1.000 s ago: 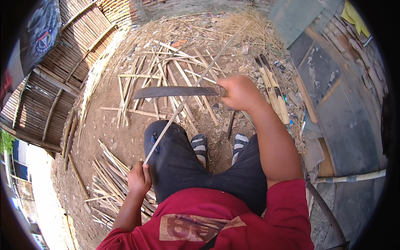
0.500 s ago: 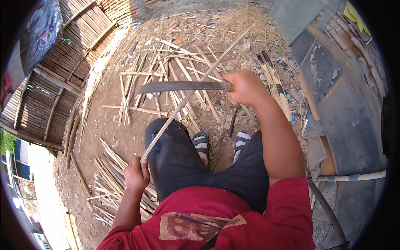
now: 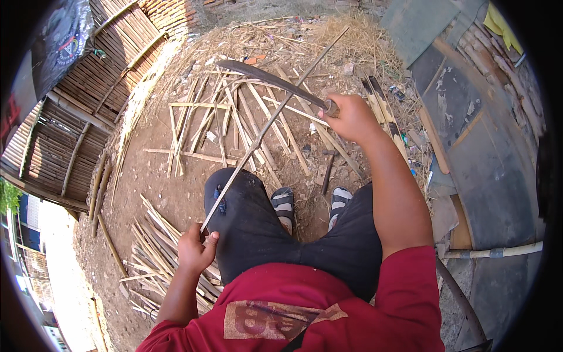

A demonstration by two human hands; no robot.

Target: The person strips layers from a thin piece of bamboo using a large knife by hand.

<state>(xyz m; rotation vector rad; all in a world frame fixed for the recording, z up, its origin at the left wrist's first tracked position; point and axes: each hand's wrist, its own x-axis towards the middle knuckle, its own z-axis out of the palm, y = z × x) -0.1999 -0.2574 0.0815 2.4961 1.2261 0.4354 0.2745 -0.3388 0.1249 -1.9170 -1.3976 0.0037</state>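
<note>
A long, thin bamboo strip (image 3: 258, 141) slants from my lap up and away to the right. My left hand (image 3: 196, 249) is closed round its near end, thumb along it, beside my left thigh. In my right hand (image 3: 350, 118) is the handle of a machete (image 3: 272, 80), whose dark, curved blade points to the far left. The blade crosses the strip past its middle; whether they touch, I cannot tell.
Cut strips (image 3: 234, 111) lie scattered on the dirt ahead of my sandalled feet. Another pile of strips (image 3: 158, 252) lies at my left. Dark boards (image 3: 475, 146) lean on the right, and a bamboo slat wall (image 3: 111, 64) stands at the left. A short dark bar (image 3: 327, 173) lies between my feet.
The machete's tip has swung up and away, and my right hand has shifted slightly right. The strip has turned a little about its length, and my left thumb has lifted outward.
</note>
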